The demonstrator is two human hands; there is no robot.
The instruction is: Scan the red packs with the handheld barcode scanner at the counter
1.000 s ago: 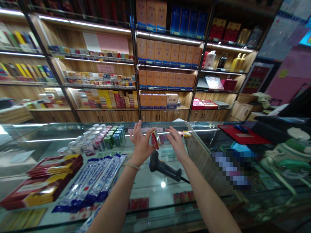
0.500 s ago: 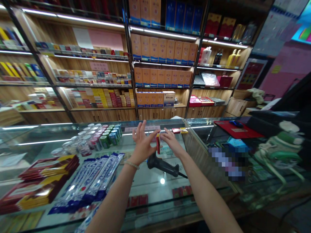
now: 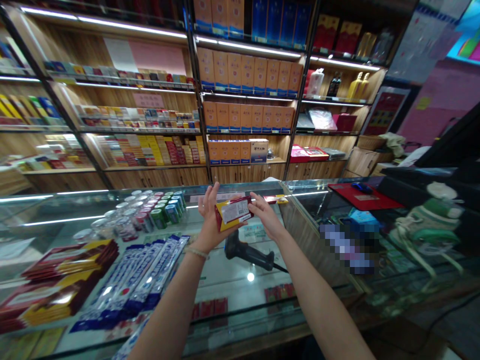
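Note:
A flat red-and-yellow packet [image 3: 233, 212] is held between my two hands above the glass counter. Its pale printed label and barcode face me. My left hand [image 3: 210, 220] grips the packet's left end, with the thumb along the lower edge and some fingers raised behind. On the other end, the fingertips of my right hand [image 3: 267, 217] pinch the right edge. A black barcode scanner [image 3: 250, 253] lies on the glass just below the packet, its cable running right. Past my right hand lies another red-and-yellow packet [image 3: 276, 199].
On the counter [image 3: 225, 285] at left are stacks of red-and-yellow packets [image 3: 63, 290], blue-and-white sachets [image 3: 138, 280] and rows of small jars [image 3: 131, 215]. To the right are a red mat [image 3: 363, 196] and a green-and-white bottle [image 3: 427, 220]. Shelves of boxes [image 3: 240, 117] stand behind.
The packet has turned from edge-on to showing its labelled face. My left hand has shifted slightly left, and the whole view has moved a little.

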